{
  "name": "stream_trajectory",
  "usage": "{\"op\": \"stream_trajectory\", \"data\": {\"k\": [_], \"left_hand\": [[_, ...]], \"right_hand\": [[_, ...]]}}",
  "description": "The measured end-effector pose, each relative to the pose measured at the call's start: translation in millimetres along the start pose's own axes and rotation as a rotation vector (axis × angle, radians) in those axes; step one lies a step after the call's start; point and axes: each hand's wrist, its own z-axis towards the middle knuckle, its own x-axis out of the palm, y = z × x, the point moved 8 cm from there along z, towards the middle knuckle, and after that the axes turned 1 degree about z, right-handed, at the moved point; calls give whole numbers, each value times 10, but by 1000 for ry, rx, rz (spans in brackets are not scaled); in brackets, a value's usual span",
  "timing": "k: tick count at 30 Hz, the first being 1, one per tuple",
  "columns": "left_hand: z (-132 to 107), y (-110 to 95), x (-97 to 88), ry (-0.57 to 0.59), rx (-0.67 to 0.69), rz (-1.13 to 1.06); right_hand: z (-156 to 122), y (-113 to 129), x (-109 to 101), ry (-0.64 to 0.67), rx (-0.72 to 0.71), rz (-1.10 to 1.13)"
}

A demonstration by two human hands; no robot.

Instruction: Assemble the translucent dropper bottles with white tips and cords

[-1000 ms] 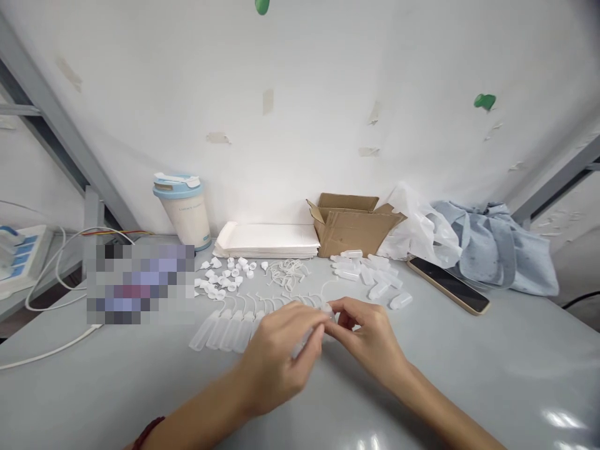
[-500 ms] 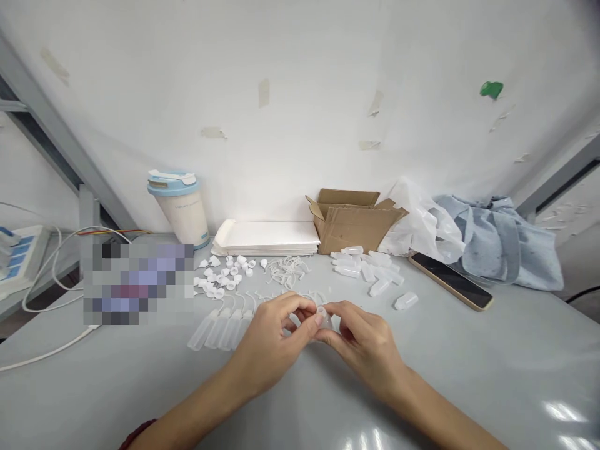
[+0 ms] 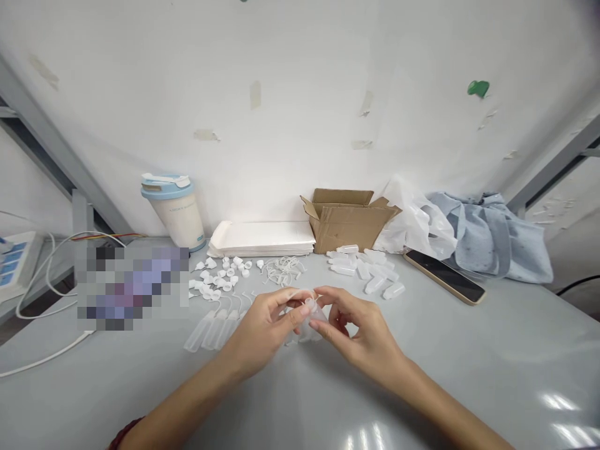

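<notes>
Both of my hands meet over the middle of the grey table (image 3: 469, 375). My left hand (image 3: 262, 331) and my right hand (image 3: 360, 334) pinch a small translucent plastic bottle (image 3: 312, 310) between their fingertips, its open neck pointing up. Just left of my left hand lies a row of finished bottles with white tethers (image 3: 210, 328). Behind them are scattered white caps (image 3: 220, 275) and a tangle of white tether strips (image 3: 281, 269). A loose heap of empty bottles (image 3: 365, 265) lies behind my right hand.
At the back against the wall stand a blue-lidded cup (image 3: 175, 209), a stack of white sheets (image 3: 262, 237), an open cardboard box (image 3: 347, 219), a plastic bag (image 3: 417, 222) and a blue cloth (image 3: 492, 234). A phone (image 3: 443, 275) lies right. Cables (image 3: 42, 294) trail left.
My hands have drawn slightly nearer and turned the bottle so that its neck stands up between the fingertips. The camera view has shifted a little to the right.
</notes>
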Motion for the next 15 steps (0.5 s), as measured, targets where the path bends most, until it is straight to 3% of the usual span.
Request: {"op": "stream_trajectory", "data": {"k": [7,12,15], "left_hand": [[-28,78,-117,-196,-79,158],[-41,72,-167,-261,-54,215],[-40,73,-185,-280,-55,231]], "right_hand": [[4,-48,-31,-54,11,-3],[80,-275,-158,-67,228,-33],[92,-502,-178,9,403,-74]]}}
